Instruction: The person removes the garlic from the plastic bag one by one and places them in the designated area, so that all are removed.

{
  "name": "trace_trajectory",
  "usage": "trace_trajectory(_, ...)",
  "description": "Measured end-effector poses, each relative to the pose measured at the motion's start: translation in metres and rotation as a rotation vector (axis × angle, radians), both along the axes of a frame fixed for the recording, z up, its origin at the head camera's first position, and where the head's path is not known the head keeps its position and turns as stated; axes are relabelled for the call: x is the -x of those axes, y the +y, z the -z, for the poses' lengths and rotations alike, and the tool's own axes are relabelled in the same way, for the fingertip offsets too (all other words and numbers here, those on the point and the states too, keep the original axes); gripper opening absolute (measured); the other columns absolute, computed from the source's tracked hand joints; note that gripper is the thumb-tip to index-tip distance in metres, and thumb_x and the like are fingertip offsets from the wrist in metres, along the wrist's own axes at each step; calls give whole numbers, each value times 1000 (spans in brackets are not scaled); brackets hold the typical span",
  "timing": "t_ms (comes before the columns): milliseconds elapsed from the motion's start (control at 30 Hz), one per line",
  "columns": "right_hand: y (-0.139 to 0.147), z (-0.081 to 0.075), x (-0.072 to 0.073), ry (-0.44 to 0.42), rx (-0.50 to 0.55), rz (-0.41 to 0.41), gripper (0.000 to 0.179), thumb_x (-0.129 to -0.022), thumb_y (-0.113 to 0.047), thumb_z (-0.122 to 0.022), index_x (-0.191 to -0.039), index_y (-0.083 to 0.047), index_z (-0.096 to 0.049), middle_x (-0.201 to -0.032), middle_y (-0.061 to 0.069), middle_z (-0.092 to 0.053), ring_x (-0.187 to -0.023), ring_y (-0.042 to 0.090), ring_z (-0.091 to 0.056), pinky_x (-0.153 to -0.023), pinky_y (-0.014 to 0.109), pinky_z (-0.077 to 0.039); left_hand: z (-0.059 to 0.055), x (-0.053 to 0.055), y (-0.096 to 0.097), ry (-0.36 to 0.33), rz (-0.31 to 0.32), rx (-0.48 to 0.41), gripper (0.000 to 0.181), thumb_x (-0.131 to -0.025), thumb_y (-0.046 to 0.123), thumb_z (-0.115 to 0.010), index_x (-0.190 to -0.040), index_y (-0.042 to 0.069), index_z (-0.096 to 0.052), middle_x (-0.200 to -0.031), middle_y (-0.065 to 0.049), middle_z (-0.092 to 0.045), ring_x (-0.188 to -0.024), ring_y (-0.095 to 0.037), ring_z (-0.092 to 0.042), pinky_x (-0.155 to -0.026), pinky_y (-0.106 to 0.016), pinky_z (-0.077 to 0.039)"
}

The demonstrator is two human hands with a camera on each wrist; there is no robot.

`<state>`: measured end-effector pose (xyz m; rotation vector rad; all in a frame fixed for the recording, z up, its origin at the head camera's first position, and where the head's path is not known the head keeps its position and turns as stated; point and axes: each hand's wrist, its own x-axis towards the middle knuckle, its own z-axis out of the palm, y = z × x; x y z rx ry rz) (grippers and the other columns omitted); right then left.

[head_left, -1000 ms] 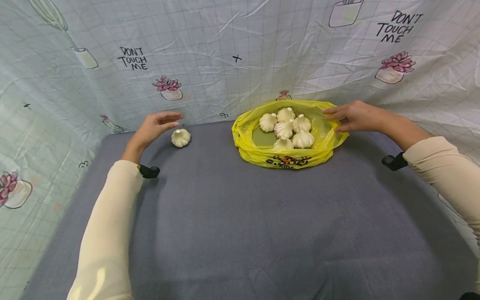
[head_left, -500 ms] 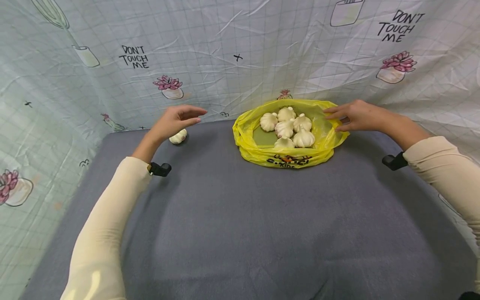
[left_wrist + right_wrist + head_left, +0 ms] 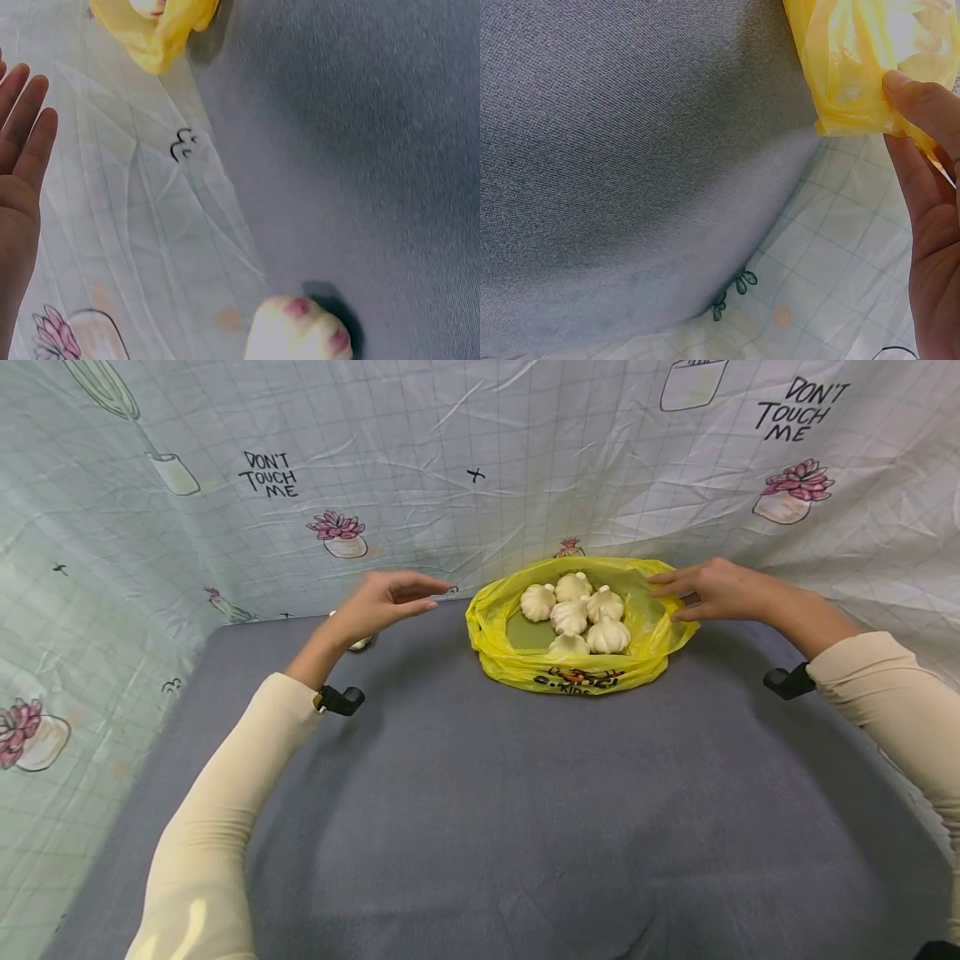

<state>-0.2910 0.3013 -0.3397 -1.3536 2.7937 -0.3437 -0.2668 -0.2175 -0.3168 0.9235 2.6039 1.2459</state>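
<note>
With fingers extended and nothing in its grasp, my left hand [image 3: 382, 604] hovers over the back left of the table. Behind its wrist a lone garlic bulb [image 3: 362, 644] is mostly hidden in the head view; the left wrist view shows this pink-spotted garlic bulb [image 3: 298, 331] resting on the cloth. A yellow plastic bag [image 3: 491, 664] stands with its mouth spread wide at the back, right of centre. Several white garlic bulbs [image 3: 568, 617] sit inside it. My right hand [image 3: 716, 592] pinches the bag's right rim, thumb on one face of the plastic [image 3: 847, 82].
A grey cloth [image 3: 480, 793] covers the table. A printed white curtain [image 3: 420, 452] hangs right behind its back edge and along the left side. Black camera mounts [image 3: 341, 700] project from both wrists, low over the cloth.
My left hand has moved rightward from beside the lone garlic bulb, toward the bag, and its forearm now covers most of that bulb. My right hand has stayed at the bag's rim.
</note>
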Motion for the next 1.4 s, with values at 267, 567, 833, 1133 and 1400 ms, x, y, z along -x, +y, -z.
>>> trace_trajectory(267, 2, -2, -2, -9, 4, 21, 47, -84, -9, -84, -128, 0, -70, -140, 22, -59, -83, 23, -76, -65, 34, -60, 5, -5, 19, -13, 80, -79, 32, -100, 9, -67, -132, 7, -69, -131, -8, -68, -121, -18, -65, -99, -30, -53)
trace_trajectory(567, 8, -3, -7, 23, 63, 52, 40, -82, -10, -85, -121, -6, -76, -135, 16, -65, -81, 13, -74, -61, 23, -54, 22, -7, 57, -6, 195, -178, 32, -100, 4, -65, -131, 2, -67, -131, -14, -68, -123, -35, -62, -99, -34, -53)
trace_trajectory(833, 10, 1, -9, -15, 105, 97, 38, -83, -9, -85, -120, -8, -77, -134, 13, -66, -81, 8, -74, -60, 14, -50, 33, -13, 85, -17, 159, -178, 31, -99, 7, -67, -130, 4, -68, -128, -12, -69, -118, -33, -65, -97, -34, -54)
trace_trajectory(1133, 9, 2, -9, -29, 119, 133, 34, -84, -11, -85, -117, -12, -79, -135, 12, -66, -82, 6, -74, -59, 14, -49, 36, -15, 107, -21, 169, -191, 30, -100, 4, -65, -129, -2, -68, -131, -17, -67, -116, -29, -66, -99, -39, -53)
trace_trajectory(1400, 8, 3, -10, -61, 145, 161, 32, -84, -12, -84, -116, -13, -79, -135, 11, -66, -83, -1, -71, -61, 13, -49, 38, -13, 125, -29, 169, -187, 30, -98, 11, -69, -128, 6, -71, -127, -10, -70, -111, -17, -68, -94, -29, -55)
